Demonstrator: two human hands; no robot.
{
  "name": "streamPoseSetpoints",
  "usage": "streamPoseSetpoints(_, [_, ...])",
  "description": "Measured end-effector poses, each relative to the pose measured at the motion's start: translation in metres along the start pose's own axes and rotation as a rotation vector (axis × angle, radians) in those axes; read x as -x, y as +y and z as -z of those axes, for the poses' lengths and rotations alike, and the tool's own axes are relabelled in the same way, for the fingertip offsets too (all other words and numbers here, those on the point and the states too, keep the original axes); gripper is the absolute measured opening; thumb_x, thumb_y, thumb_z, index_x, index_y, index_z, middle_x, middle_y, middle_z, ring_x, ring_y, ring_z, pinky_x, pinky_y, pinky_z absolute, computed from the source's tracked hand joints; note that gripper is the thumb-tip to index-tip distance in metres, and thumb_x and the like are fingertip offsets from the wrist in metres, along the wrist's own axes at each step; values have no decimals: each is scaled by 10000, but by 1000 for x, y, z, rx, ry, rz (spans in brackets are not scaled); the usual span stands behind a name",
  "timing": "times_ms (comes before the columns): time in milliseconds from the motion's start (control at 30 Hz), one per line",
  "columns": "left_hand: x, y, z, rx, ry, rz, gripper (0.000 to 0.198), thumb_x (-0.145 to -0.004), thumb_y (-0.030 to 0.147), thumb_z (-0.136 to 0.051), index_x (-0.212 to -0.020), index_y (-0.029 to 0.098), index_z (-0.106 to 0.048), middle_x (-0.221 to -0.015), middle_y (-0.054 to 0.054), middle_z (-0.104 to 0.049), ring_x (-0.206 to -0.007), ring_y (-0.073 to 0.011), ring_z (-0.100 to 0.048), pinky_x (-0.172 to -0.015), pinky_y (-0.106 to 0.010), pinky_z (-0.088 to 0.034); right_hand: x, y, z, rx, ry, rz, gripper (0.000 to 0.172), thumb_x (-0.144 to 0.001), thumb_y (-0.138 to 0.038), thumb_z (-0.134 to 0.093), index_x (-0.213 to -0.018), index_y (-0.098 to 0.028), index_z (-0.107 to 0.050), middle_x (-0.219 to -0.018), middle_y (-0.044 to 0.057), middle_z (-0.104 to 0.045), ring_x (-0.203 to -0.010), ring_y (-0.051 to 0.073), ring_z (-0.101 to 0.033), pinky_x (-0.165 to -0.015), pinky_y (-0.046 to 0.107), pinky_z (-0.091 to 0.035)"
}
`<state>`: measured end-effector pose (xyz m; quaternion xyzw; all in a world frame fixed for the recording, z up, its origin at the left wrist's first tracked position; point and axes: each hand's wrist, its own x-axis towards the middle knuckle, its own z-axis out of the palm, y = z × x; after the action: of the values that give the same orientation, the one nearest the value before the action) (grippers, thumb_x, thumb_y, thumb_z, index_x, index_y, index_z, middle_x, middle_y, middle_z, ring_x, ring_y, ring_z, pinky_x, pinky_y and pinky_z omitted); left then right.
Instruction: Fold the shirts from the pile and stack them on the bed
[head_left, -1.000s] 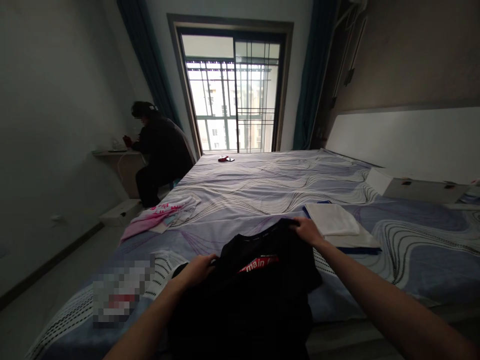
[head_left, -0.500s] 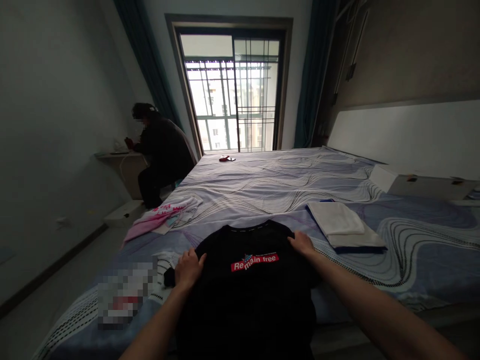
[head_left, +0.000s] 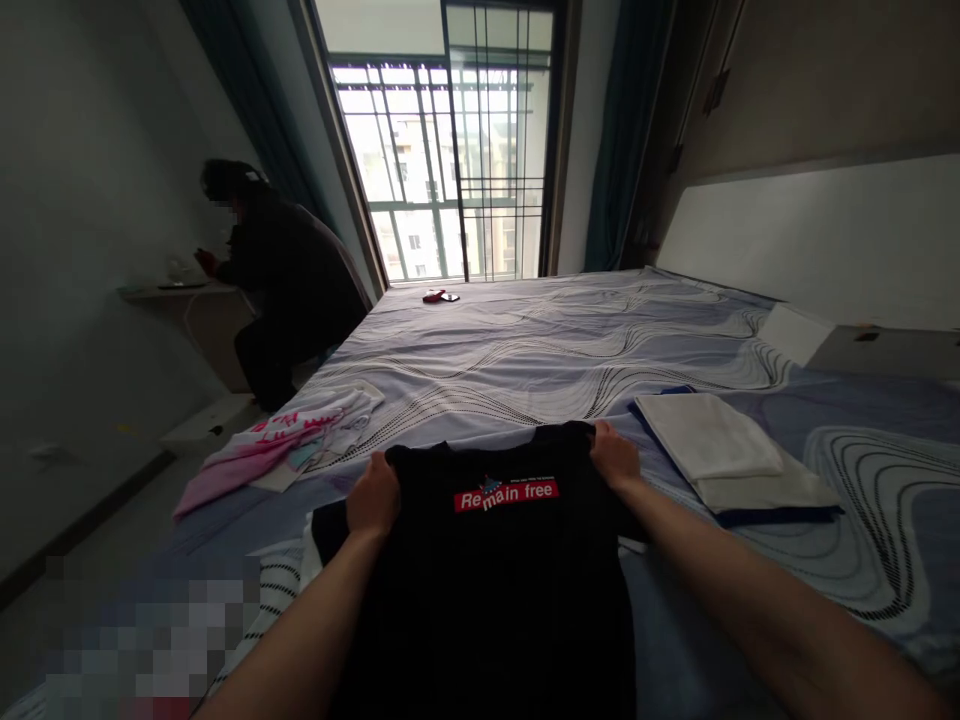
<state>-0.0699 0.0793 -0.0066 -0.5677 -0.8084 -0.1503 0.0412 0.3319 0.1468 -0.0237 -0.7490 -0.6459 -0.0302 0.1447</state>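
A black T-shirt (head_left: 495, 590) with a red "Remain free" print on its chest is stretched between my two hands, neckline away from me. My left hand (head_left: 373, 495) is closed on the shirt's left shoulder. At the opposite shoulder my right hand (head_left: 616, 455) grips the cloth. The lower part of the shirt runs out of view at the bottom. Something white peeks out under the sleeve by my left forearm. To the right of my right hand lies a stack of folded white and blue cloth (head_left: 712, 440).
The bed (head_left: 510, 350) has a wavy-patterned sheet. Crumpled pink and white clothing (head_left: 285, 440) lies at its left edge. A red item (head_left: 433, 296) and a phone (head_left: 451, 297) rest at the far end. A person in dark clothes (head_left: 292, 270) sits left at a small table (head_left: 187, 305).
My hands have drawn the T-shirt's shoulders up, and its neckline now looks flatter and tauter. The camera view has tilted down and shifted a little.
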Motion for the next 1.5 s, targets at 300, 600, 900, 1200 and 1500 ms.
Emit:
streamPoseSetpoints(300, [-76,11,-24,-20,181,174,439,-1008,386,-242,-1287,103,-428,-1108,-204,-685,-954,-346,-703,-770,-429,-515,-74,-5,-25,-50,152,-11,363,-1054,-345,-269,-1280,-192,-508,-1230,134,-631,-949,254,-649,-743,312,-408])
streamPoseSetpoints(600, [-93,7,-38,-89,-30,84,617,-971,535,-300,-1382,99,-447,-1215,-245,-645,-1142,-365,-609,-976,-537,-441,-107,-3,-42,-72,-86,23,422,-998,-459,-456,-1268,-155,-571,-1255,168,-634,-1179,296,-581,-981,385,-408])
streamPoseSetpoints(900, [14,-20,-8,-176,-151,-59,652,-977,514,-291,-1571,243,-274,-1651,-188,-213,-1522,-369,-174,-1173,-568,-207,-24,43,-22,-123,-180,58,691,-1017,-524,-329,-1565,-111,-248,-1616,154,-307,-1493,259,-254,-1215,453,-158])
streamPoseSetpoints(1200, [188,-40,35,-162,-89,-49,654,-954,446,-348,-1555,190,-325,-1640,-142,-282,-1492,-368,-260,-1165,-579,-262,127,63,27,-64,-177,-16,669,-1033,-499,-251,-1567,-96,-283,-1649,128,-228,-1530,263,-148,-1234,480,-80])
streamPoseSetpoints(1500, [313,-46,47,197,194,256,449,-929,461,-359,-1225,183,-550,-1453,-207,-489,-1424,-330,-392,-1150,-502,-366,316,-9,50,-679,-110,24,421,-885,-526,-539,-1124,-236,-729,-1326,127,-643,-1265,318,-544,-1130,443,-391])
